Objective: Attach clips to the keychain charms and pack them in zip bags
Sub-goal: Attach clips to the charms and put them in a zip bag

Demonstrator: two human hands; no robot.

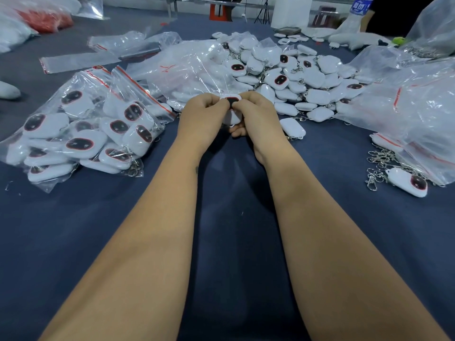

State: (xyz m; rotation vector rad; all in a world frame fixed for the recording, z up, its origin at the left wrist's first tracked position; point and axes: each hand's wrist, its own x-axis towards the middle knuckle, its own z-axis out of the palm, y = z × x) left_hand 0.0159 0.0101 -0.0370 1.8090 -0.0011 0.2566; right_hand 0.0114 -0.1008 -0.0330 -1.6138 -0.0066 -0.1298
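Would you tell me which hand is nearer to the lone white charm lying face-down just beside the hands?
Right. The right hand is just left of that lone charm; the left hand lies farther left, beyond the held charm both hands pinch.

Water bottle (360,11) far right, orange stool (219,12) behind

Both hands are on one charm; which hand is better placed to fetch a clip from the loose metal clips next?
Likely the right hand: the metal clips lie on its side of the cloth, while the left hand would have to cross over. Both now grip the charm.
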